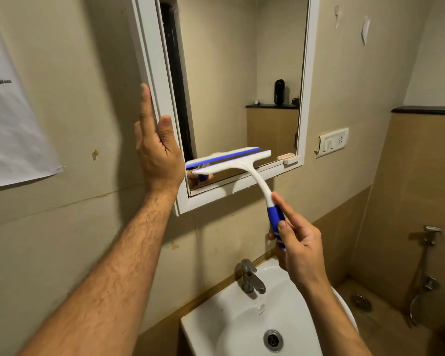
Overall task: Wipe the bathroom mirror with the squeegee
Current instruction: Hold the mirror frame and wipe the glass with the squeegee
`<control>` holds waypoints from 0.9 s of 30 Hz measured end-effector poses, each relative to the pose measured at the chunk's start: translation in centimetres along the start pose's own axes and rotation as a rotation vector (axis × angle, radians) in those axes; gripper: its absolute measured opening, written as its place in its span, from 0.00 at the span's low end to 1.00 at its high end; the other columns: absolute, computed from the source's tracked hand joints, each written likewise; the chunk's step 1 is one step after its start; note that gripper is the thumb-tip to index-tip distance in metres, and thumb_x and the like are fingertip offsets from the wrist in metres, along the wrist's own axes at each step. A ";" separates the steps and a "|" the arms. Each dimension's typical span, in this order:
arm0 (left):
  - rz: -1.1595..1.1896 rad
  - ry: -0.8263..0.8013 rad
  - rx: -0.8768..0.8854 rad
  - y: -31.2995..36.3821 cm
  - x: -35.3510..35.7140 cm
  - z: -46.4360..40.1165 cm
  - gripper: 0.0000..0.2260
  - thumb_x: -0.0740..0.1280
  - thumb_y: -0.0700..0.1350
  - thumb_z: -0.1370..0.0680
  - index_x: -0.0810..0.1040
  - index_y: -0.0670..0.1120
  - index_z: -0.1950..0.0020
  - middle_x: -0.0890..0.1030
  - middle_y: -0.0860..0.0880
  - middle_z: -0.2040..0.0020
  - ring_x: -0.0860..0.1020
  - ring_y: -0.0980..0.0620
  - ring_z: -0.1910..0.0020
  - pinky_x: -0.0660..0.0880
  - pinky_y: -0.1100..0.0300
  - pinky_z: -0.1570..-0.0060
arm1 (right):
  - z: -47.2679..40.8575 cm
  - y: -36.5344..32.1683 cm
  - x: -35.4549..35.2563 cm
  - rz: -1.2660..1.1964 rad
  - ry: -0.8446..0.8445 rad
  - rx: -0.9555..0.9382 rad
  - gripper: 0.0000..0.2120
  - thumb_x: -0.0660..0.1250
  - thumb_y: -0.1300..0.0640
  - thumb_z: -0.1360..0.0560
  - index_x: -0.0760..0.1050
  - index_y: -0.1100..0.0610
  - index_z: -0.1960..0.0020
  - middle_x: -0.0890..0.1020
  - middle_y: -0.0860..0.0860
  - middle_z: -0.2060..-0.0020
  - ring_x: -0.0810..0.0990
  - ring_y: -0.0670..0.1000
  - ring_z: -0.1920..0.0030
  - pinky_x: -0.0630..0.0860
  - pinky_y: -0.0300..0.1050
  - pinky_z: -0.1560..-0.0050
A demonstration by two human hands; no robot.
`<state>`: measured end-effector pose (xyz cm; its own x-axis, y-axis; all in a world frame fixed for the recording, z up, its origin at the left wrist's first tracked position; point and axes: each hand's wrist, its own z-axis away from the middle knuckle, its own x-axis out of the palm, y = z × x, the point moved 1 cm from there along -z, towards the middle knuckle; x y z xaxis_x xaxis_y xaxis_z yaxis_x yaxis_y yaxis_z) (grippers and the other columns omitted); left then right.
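A white-framed mirror [231,73] hangs on the beige wall above the basin. My right hand [297,242] grips the blue end of a white and blue squeegee [244,164], index finger stretched along its handle. The squeegee's blade lies against the glass near the mirror's bottom edge, tilted up to the right. My left hand [156,142] presses flat, fingers straight, on the left side of the mirror frame [162,88].
A white basin [216,327] with a metal tap [249,277] stands below the mirror. A switch plate [333,142] is on the wall to the right, a hand spray [430,236] farther right. A paper sheet [8,111] hangs at the left.
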<state>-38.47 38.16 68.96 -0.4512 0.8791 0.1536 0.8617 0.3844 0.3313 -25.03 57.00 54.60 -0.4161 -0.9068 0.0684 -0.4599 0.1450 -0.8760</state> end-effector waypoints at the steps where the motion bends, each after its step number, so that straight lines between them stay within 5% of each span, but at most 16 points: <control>1: 0.001 -0.009 -0.017 0.0 0.0 0.0 0.20 0.55 0.44 0.17 0.62 0.41 0.25 0.64 0.71 0.38 0.68 0.70 0.44 0.60 0.81 0.43 | -0.4 -0.2 0.4 -0.005 -0.001 -0.006 0.20 0.58 0.65 0.19 0.74 0.48 0.32 0.80 0.36 0.58 0.76 0.58 0.61 0.76 0.44 0.63; 4: -0.011 -0.016 -0.047 0.0 0.0 0.2 0.20 0.55 0.43 0.17 0.62 0.41 0.25 0.63 0.73 0.45 0.67 0.78 0.48 0.60 0.84 0.47 | -0.5 -0.2 1.2 -0.019 0.002 -0.009 0.21 0.58 0.65 0.19 0.74 0.47 0.32 0.80 0.35 0.58 0.77 0.50 0.62 0.76 0.41 0.66; 8: -0.013 0.030 0.000 -0.1 -0.1 0.1 0.20 0.56 0.43 0.17 0.63 0.41 0.25 0.70 0.68 0.41 0.68 0.58 0.43 0.59 0.82 0.44 | 1.3 1.9 0.7 -0.029 0.012 0.023 0.23 0.59 0.66 0.20 0.76 0.40 0.37 0.80 0.47 0.55 0.76 0.50 0.66 0.75 0.38 0.70; 10: -0.011 0.034 0.011 -0.3 -0.1 0.1 0.20 0.56 0.43 0.17 0.63 0.41 0.25 0.74 0.60 0.37 0.67 0.55 0.42 0.59 0.81 0.43 | 1.8 2.8 0.3 -0.028 0.007 0.057 0.24 0.59 0.64 0.19 0.78 0.35 0.39 0.79 0.56 0.56 0.74 0.48 0.70 0.71 0.37 0.72; 13: -0.024 0.025 -0.003 -0.4 -0.1 0.0 0.20 0.56 0.42 0.17 0.63 0.41 0.25 0.76 0.52 0.39 0.68 0.53 0.42 0.59 0.81 0.44 | 1.2 2.3 0.0 -0.021 0.008 0.014 0.22 0.60 0.61 0.20 0.77 0.37 0.37 0.80 0.53 0.59 0.73 0.52 0.70 0.71 0.39 0.71; 16: -0.048 0.010 0.006 -0.2 -0.1 0.1 0.20 0.55 0.43 0.17 0.62 0.42 0.25 0.68 0.71 0.47 0.67 0.60 0.43 0.58 0.83 0.45 | -0.5 0.3 0.9 -0.065 0.023 -0.054 0.22 0.58 0.65 0.19 0.75 0.42 0.34 0.80 0.46 0.58 0.74 0.53 0.65 0.73 0.41 0.68; 21: -0.063 -0.027 -0.051 -0.3 -0.2 0.3 0.20 0.56 0.42 0.17 0.61 0.42 0.24 0.63 0.69 0.47 0.65 0.81 0.48 0.58 0.87 0.50 | -1.1 -0.1 2.3 -0.104 0.015 -0.046 0.23 0.58 0.64 0.19 0.76 0.39 0.36 0.80 0.44 0.58 0.74 0.50 0.64 0.73 0.42 0.68; 25: -0.057 -0.009 -0.031 -0.1 -0.4 0.0 0.20 0.56 0.44 0.17 0.62 0.44 0.24 0.68 0.65 0.46 0.71 0.55 0.46 0.58 0.84 0.47 | 1.5 2.7 1.5 -0.096 0.039 0.014 0.24 0.61 0.63 0.20 0.79 0.33 0.42 0.80 0.50 0.52 0.77 0.54 0.62 0.78 0.40 0.65; 27: -0.064 -0.008 -0.026 -0.2 -0.4 0.0 0.20 0.56 0.44 0.17 0.62 0.43 0.24 0.74 0.55 0.42 0.70 0.51 0.45 0.58 0.85 0.47 | 1.9 3.3 0.9 -0.059 0.036 0.047 0.23 0.60 0.62 0.20 0.78 0.34 0.41 0.81 0.46 0.56 0.76 0.55 0.64 0.76 0.39 0.67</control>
<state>-38.43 37.74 68.83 -0.5036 0.8551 0.1236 0.8246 0.4330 0.3642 -25.40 55.88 50.88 -0.4175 -0.8983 0.1369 -0.4473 0.0720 -0.8915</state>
